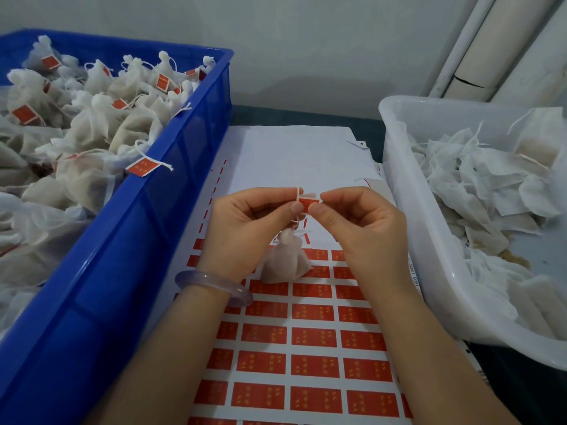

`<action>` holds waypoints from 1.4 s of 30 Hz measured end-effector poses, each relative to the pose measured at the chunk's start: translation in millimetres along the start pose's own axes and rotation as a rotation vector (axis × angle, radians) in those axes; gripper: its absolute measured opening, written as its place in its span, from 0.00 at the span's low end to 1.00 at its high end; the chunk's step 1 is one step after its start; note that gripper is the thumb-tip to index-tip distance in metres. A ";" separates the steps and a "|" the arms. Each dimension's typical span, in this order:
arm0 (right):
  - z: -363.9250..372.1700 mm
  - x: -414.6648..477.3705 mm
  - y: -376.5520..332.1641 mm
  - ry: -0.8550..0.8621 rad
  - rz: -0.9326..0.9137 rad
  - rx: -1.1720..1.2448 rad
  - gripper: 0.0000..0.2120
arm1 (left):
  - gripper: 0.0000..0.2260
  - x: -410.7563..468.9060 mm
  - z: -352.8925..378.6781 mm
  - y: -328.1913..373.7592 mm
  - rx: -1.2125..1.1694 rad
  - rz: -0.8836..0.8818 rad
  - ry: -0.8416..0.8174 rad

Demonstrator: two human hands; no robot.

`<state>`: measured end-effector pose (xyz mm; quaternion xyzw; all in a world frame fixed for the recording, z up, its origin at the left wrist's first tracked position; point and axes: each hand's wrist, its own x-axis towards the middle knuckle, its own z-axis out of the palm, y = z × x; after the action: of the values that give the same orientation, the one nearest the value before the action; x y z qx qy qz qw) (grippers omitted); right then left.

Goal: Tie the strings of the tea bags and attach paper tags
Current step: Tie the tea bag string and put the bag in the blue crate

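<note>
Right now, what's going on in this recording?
A person is tagging a tea bag. The left hand and right hand both pinch a red paper tag at the string, while the tea bag dangles below over a sheet of red tags. The blue crate on the left holds tagged bags. The white tub on the right holds untagged ones.

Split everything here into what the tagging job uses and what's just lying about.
In use: left hand, right hand, tag, string, tea bag, sticker sheet, blue crate, tagged bags, white tub, untagged bags.
Just there: pipes, bracelet.
</note>
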<state>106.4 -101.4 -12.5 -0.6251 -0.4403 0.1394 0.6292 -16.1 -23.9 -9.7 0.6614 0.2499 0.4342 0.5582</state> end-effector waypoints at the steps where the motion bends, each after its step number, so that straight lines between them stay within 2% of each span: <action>1: 0.3 0.0 0.1 0.001 -0.012 -0.009 0.06 | 0.12 0.1 0.1 -0.3 0.006 0.002 0.001; 3: 0.7 0.3 0.8 -0.006 -0.047 -0.031 0.03 | 0.12 0.2 0.3 -0.8 0.023 0.010 0.005; 9: 1.7 -0.5 3.2 0.014 -0.114 -0.091 0.07 | 0.11 1.2 0.5 -1.6 0.047 0.026 0.005; 23: 3.6 0.1 3.3 -0.040 -0.084 -0.042 0.08 | 0.12 0.4 1.1 -1.4 0.042 0.043 -0.028; 42: 1.4 0.3 3.2 -0.050 -0.076 -0.002 0.08 | 0.08 0.2 0.8 -3.4 0.057 0.047 -0.002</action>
<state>106.7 -99.7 -15.6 -0.6049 -0.4794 0.1308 0.6222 -14.7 -23.3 -12.9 0.6830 0.2459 0.4394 0.5291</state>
